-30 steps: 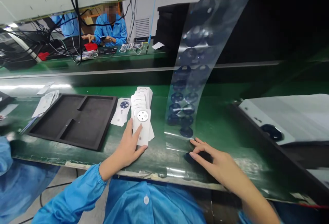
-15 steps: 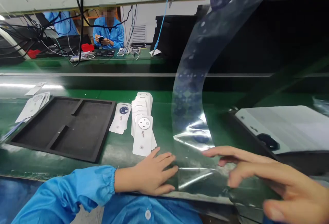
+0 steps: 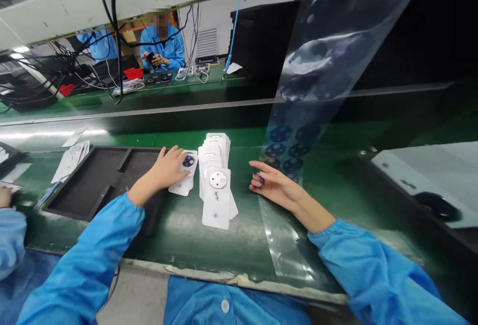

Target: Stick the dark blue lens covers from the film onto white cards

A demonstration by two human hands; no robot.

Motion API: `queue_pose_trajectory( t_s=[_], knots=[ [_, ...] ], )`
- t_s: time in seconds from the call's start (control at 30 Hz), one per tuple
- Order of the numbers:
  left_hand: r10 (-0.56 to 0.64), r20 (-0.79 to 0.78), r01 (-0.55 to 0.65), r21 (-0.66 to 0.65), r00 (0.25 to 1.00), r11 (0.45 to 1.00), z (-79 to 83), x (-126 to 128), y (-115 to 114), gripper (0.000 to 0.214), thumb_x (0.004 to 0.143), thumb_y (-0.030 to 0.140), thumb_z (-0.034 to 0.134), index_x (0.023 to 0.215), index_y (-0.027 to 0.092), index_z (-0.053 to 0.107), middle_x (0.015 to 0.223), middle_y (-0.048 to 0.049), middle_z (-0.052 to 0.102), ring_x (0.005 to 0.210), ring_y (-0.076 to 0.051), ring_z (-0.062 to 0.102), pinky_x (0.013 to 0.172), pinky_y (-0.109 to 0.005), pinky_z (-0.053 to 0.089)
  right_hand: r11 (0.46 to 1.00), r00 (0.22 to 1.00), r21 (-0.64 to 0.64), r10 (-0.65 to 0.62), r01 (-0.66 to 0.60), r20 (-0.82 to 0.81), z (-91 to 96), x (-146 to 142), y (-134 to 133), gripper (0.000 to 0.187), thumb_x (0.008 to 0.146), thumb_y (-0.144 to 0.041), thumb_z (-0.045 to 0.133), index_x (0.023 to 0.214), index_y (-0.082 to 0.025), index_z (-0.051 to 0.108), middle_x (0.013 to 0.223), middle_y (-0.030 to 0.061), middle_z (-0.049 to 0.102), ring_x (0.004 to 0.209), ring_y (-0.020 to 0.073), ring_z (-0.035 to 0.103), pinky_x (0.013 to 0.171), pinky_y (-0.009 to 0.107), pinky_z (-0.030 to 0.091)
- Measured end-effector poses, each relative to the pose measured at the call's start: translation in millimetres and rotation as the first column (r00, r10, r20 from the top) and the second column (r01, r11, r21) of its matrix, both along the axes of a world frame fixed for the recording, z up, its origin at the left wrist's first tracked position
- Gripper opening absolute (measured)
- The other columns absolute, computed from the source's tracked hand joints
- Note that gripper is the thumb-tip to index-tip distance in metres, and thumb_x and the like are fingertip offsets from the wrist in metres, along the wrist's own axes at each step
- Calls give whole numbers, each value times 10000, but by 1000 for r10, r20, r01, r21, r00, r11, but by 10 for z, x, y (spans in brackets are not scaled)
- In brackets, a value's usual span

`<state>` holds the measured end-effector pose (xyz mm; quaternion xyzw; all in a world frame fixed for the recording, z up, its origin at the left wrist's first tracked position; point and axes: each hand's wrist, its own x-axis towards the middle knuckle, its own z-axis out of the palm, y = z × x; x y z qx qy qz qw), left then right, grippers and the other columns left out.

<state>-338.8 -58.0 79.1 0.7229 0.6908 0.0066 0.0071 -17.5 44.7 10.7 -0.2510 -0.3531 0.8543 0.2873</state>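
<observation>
My left hand (image 3: pixel 167 166) lies flat with its fingers apart on a single white card (image 3: pixel 183 181) that carries a dark round sticker. This card sits between a black foam tray (image 3: pixel 97 179) and a fanned stack of white cards (image 3: pixel 217 190). My right hand (image 3: pixel 272 183) hovers just right of the stack, its fingertips pinched on a small dark round sticker (image 3: pixel 259 179). A clear film strip (image 3: pixel 295 146) bearing several dark stickers hangs from above and runs under my right wrist to the table's front edge.
Loose white cards (image 3: pixel 70 158) lie left of the tray. A white box on a black tray (image 3: pixel 425 170) stands at the right. Another worker's blue sleeve (image 3: pixel 9 230) shows at the left edge. A person in blue (image 3: pixel 163 44) sits at the far bench among hanging cables.
My left hand moved from the table's front edge up onto the single card. My right hand drew in from the near right to the stack, now pinching a sticker. The film swung back.
</observation>
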Motion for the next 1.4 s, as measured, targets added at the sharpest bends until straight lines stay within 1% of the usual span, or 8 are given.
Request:
queue_pose_trajectory(
  t_s=[0.1,0.23,0.53,0.77,0.97,1.17,1.27,1.4],
  knots=[
    [52,-1,-52,-71,999,996,-227,-320,354,535,960,505,513,1407,211,513,1550,-128,431,1481,-380,281,1175,-677,171,1000,1000,7,21,-21,6,-2,33,-12,575,699,-255,866,1245,-311,694,687,-59,606,692,115,583,818,311,549],
    [139,-17,-140,-78,990,987,-420,-465,504,601,1005,602,357,1475,238,445,1545,-107,436,1470,-339,302,1194,-640,156,1000,997,-21,6,-4,76,-72,-14,5,385,657,-253,898,1019,-243,771,776,-20,682,725,123,618,817,313,554],
    [246,-71,-250,-69,967,966,-471,-283,643,653,947,632,529,1451,221,467,1462,-125,482,1406,-353,381,1171,-646,200,1000,999,-19,6,-6,33,-103,-56,-9,407,604,-337,946,949,-217,768,807,-9,708,736,121,634,772,281,553],
    [234,-85,-233,21,969,972,-428,-143,653,528,943,550,546,1343,206,563,1342,-137,562,1356,-358,415,1148,-633,227,987,985,103,-136,125,108,-25,-129,-152,340,628,-387,926,790,-201,692,768,-10,678,698,118,620,727,265,520],
    [105,-27,-101,132,994,986,-142,355,120,473,998,391,400,1377,132,513,1360,-188,553,1347,-345,432,1136,-587,310,959,946,244,-204,142,251,37,-196,-337,390,647,-487,887,786,-175,698,711,9,678,695,130,608,681,259,458],
    [-296,88,255,321,951,912,-616,1213,-828,476,916,410,551,1285,113,595,1432,-202,514,1392,-371,417,1108,-540,406,977,951,182,-161,114,265,103,-182,-416,357,674,-481,871,799,-191,704,879,42,692,915,189,635,780,291,491],
    [-325,55,290,331,944,898,-810,1360,-948,534,925,403,546,1354,87,562,1448,-225,509,1366,-401,445,1088,-581,400,978,959,153,-175,142,224,172,-169,-454,321,689,-451,871,805,-203,703,955,30,661,986,193,604,838,309,505],
    [-339,70,305,297,938,905,-852,1367,-925,585,946,433,510,1413,81,520,1467,-240,495,1299,-395,502,1011,-557,444,970,942,167,-216,177,258,201,-239,-494,314,684,-431,878,808,-198,706,850,18,666,850,164,622,752,280,507]
  ],
)
